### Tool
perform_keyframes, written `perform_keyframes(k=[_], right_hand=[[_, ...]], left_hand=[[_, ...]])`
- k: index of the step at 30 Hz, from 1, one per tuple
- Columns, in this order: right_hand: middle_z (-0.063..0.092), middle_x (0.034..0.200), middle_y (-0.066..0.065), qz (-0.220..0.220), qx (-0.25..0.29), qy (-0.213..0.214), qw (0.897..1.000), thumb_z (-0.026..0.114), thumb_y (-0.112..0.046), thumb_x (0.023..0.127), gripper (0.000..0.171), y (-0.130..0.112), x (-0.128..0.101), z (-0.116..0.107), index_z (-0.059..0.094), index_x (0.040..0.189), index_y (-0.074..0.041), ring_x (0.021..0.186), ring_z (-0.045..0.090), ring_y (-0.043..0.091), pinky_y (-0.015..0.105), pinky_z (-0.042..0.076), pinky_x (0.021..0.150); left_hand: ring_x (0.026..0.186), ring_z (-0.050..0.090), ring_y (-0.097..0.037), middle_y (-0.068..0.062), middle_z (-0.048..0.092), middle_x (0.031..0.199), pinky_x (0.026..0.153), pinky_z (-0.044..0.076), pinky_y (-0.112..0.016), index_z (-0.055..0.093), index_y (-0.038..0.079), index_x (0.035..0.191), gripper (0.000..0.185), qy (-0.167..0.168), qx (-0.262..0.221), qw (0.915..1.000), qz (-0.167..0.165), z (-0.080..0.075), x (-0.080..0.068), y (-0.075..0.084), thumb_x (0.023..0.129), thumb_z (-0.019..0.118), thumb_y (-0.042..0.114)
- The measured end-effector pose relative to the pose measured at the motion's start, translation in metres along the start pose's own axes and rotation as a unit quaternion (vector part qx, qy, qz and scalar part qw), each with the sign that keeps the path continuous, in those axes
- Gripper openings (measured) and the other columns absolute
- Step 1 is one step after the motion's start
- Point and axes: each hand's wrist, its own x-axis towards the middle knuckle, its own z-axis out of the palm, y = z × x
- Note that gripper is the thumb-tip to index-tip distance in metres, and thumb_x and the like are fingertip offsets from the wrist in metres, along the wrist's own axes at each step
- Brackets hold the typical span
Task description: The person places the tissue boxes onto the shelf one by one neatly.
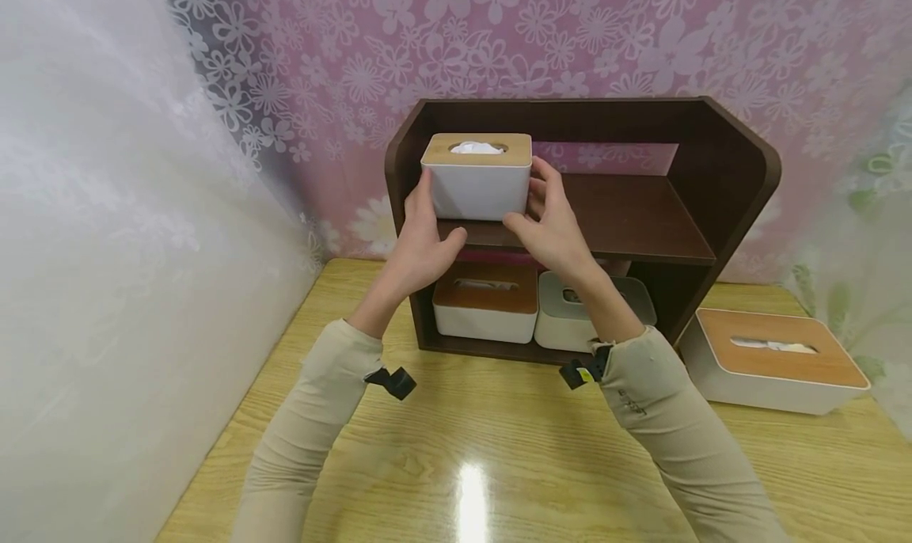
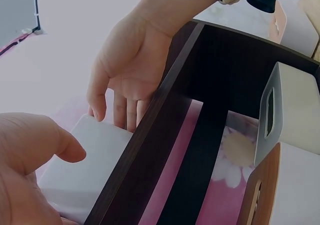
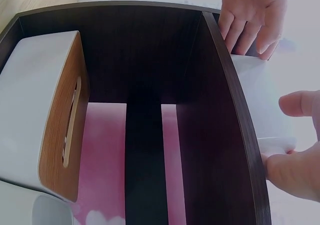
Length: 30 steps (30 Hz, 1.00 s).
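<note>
A white tissue box [image 1: 479, 191] with a wood-coloured lid and white tissue in its slot stands on the left of the upper shelf [image 1: 634, 214]. My left hand [image 1: 420, 250] lies along its left side, fingers extended and thumb apart from the front. At the right side, my right hand [image 1: 552, 226] touches the box with loosely bent fingers, its thumb near the lower front corner. The left wrist view shows the box's pale face [image 2: 90, 160] between both hands. Part of it is hidden behind the shelf board in the right wrist view.
On the lower shelf stand a brown-lidded tissue box [image 1: 486, 321] and a grey-lidded one [image 1: 563, 333]. Another wood-lidded tissue box [image 1: 777, 377] sits on the table right of the dark brown rack [image 1: 741, 155]. A white curtain [image 1: 142, 290] hangs at left.
</note>
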Motion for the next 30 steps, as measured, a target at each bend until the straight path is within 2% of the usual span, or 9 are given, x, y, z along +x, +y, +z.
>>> perform_keyframes(k=[10,22,30], right_hand=[[0.033,0.151,0.018,0.006,-0.013,0.003,1.0,0.059,-0.003,0.091,0.084,0.001,0.007,-0.001,0.011,0.158,-0.015,0.143,0.036,0.029,0.047,0.034,0.113],[0.032,0.152,0.018,0.019,-0.022,0.011,0.999,0.061,-0.004,0.091,0.084,0.001,0.015,-0.001,0.011,0.158,-0.016,0.142,0.038,0.029,0.046,0.037,0.111],[0.022,0.158,0.019,0.044,0.003,0.006,0.999,0.061,-0.006,0.092,0.088,-0.001,0.011,-0.003,0.005,0.159,-0.014,0.148,0.025,0.029,0.043,0.033,0.114]], left_hand=[[0.15,0.015,-0.027,-0.014,-0.007,0.164,0.118,0.025,-0.044,-0.015,0.015,0.158,0.094,-0.011,0.025,0.9995,-0.016,0.0,0.006,-0.001,0.096,0.056,0.021],[0.15,0.015,-0.027,-0.013,-0.009,0.164,0.117,0.027,-0.043,-0.019,0.016,0.157,0.096,-0.019,0.041,0.9989,-0.014,0.0,0.011,0.001,0.096,0.055,0.021],[0.151,0.013,-0.025,-0.01,-0.009,0.165,0.117,0.026,-0.045,-0.018,0.019,0.157,0.096,-0.023,0.033,0.9991,-0.015,-0.002,0.01,-0.002,0.096,0.056,0.023]])
